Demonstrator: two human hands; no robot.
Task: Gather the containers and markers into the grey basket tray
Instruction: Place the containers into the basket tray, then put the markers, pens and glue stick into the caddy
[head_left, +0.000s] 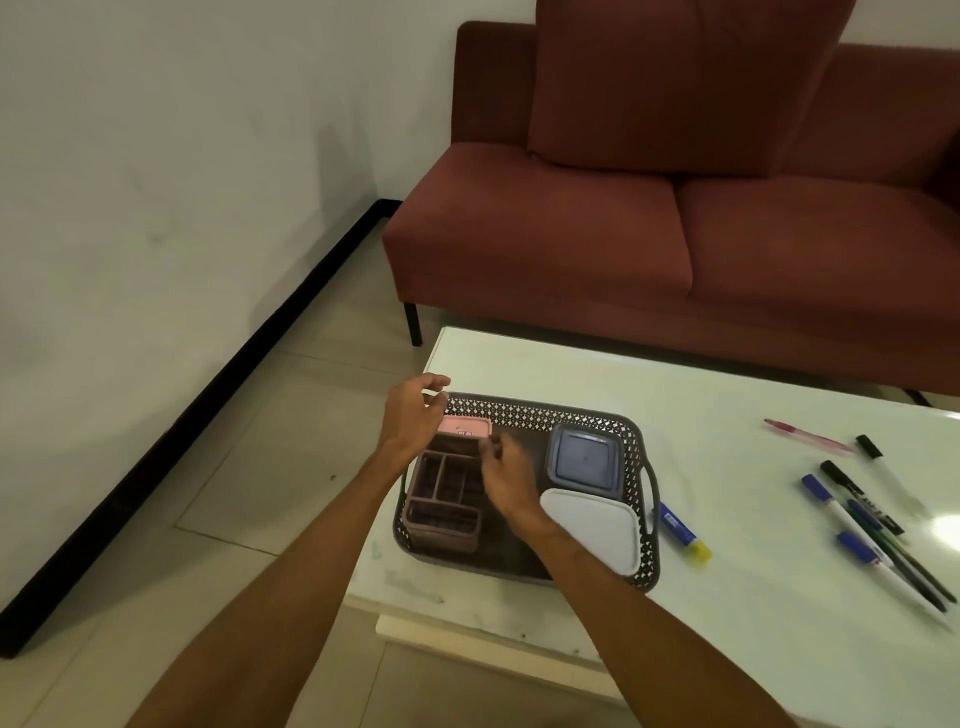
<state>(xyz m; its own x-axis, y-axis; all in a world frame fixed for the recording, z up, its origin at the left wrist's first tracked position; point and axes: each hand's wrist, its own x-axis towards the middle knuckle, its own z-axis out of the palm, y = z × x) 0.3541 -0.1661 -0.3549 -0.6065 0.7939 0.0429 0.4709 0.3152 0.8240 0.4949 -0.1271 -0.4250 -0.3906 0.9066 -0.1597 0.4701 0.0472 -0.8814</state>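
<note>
Already the containers sat packed in the grey basket tray (535, 413), so both hands hovered by the pink-lidded box (465, 427): left hand (413, 415) loosely curled, empty; right hand (506, 480) too blurred to tell. Markers (862, 519) lay waiting on the surface (727, 415), right of the tray.

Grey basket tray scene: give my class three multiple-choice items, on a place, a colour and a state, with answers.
1. Relative to the grey basket tray, the markers lie: A inside it; B on the table to its right; C under it.
2. The small lid at the tray's back-left corner is: A pink; B green; C yellow.
3. The blue-lidded container is: A closed; B lidless; C overturned.
Answers: B, they lie on bare tabletop outside the tray; A, the small lid is plainly pink; A, its lid sits flat on top.
</note>
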